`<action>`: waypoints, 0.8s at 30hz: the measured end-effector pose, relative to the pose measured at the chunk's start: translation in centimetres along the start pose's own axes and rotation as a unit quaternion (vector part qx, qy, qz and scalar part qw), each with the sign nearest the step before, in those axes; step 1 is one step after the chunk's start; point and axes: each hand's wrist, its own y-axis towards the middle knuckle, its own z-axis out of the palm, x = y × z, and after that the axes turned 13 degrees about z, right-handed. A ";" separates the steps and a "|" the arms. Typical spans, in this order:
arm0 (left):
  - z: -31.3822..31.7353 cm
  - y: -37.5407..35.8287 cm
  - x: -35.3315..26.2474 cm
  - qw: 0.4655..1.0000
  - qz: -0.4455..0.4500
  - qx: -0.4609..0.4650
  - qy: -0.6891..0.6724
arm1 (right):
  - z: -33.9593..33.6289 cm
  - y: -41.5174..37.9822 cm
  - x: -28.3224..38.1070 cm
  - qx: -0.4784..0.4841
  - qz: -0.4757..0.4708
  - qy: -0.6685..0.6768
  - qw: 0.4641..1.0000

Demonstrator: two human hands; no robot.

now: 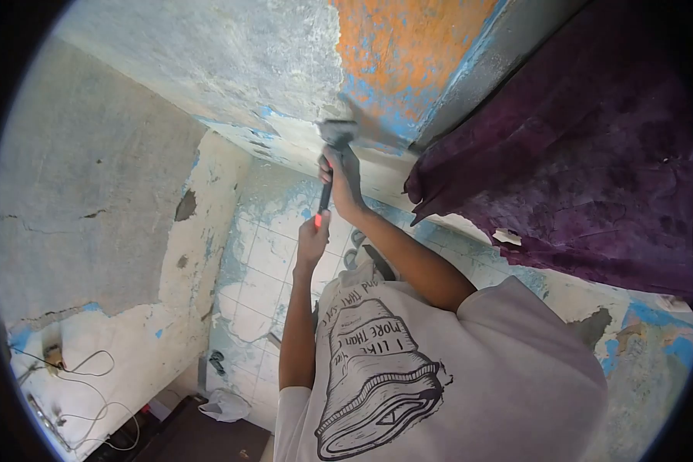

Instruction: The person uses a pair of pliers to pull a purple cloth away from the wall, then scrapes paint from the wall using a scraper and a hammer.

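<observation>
Both my hands are wrapped round a long-handled wall scraper with a dark shaft, red parts and a wide grey head, slightly blurred. My right hand grips high on the shaft, just below the head. Lower down, my left hand closes round the red end of the handle. The scraper's head lies against the wall, close to the border between bare grey plaster and a patch of orange and blue paint.
A purple cloth hangs at the right. Another stripped wall stands at the left, with loose wires low on it. Below are a tiled floor, a white plastic bag and a dark brown surface.
</observation>
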 end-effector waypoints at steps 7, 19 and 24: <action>2.6 1.5 5.1 0.971 -0.047 0.109 0.206 | -6.7 2.5 -2.7 -0.114 0.133 0.015 0.984; 4.6 4.2 5.3 0.973 0.001 0.089 0.215 | -9.2 5.4 -2.0 -0.180 0.103 0.033 0.978; 3.9 4.5 5.3 0.969 -0.009 0.077 0.234 | -8.1 5.7 -1.8 -0.197 0.111 0.040 0.973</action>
